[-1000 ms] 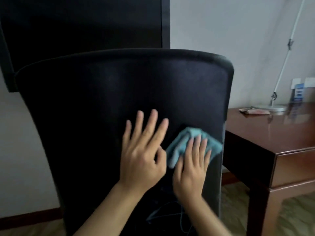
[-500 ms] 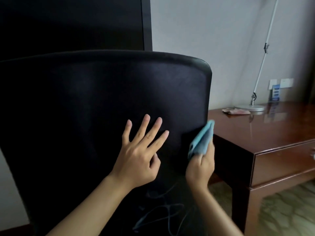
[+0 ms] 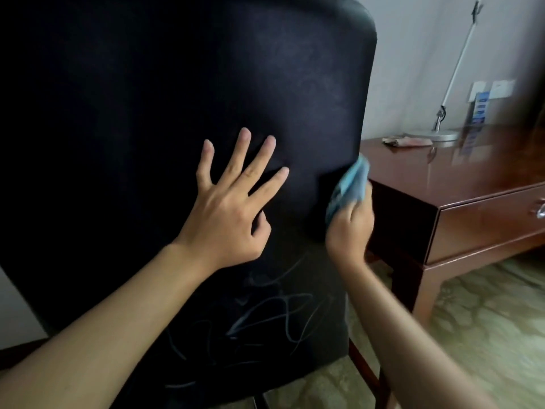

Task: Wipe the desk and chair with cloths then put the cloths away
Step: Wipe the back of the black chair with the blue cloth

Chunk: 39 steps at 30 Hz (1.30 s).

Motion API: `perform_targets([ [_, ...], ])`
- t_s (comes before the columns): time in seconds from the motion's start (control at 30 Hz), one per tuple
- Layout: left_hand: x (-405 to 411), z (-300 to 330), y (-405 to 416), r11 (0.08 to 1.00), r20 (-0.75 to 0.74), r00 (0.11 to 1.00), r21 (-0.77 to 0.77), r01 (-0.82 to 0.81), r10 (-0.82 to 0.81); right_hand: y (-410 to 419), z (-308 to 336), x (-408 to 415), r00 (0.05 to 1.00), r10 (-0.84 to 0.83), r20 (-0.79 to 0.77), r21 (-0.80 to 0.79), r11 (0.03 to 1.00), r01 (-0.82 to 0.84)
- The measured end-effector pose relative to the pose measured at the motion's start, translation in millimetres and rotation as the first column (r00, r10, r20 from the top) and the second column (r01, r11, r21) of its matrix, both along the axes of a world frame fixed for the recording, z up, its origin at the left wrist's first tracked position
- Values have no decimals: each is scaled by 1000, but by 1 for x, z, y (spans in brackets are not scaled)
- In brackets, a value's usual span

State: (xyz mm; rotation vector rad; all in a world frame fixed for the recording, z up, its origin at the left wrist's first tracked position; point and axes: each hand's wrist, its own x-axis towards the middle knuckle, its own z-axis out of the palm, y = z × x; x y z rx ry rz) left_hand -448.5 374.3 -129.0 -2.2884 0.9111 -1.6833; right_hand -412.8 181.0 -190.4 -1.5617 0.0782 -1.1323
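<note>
The black chair back [image 3: 147, 98] fills most of the view, with pale scribble marks low on its fabric. My left hand [image 3: 233, 205] lies flat against the back, fingers spread. My right hand [image 3: 351, 225] grips a light blue cloth [image 3: 349, 187] and holds it against the chair back's right edge. To the right stands the reddish-brown wooden desk [image 3: 477, 184]. A second, pinkish cloth [image 3: 405, 141] lies on the desk's far left corner.
A white desk lamp [image 3: 442, 119] with a round base stands at the back of the desk by the wall. The desk has a drawer with a metal handle [image 3: 541, 209]. Patterned floor [image 3: 486, 320] shows below the desk.
My right hand slid the blue cloth from the chair back's face to its right edge and curled round it. The view moved closer and lower. My left hand stayed flat on the chair.
</note>
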Motion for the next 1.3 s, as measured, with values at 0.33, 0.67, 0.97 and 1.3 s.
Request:
perform_targets([
  [0.33, 1, 0, -1, 1000, 20, 1000, 13, -9, 9, 8, -98, -17, 934, 96, -345, 418, 907, 61],
  [0.67, -1, -3, -9, 998, 44, 998, 32, -49, 48, 2, -150, -24, 909, 72, -412, 263, 964, 43],
  [0.97, -5, -40, -41, 960, -87, 994, 267, 83, -61, 1, -149, -26, 868, 149, -473, 495, 860, 122],
  [1.3, 10, -45, -38, 954, -121, 985, 258, 154, -126, 10, -236, -41, 839, 153, -523, 457, 881, 124],
])
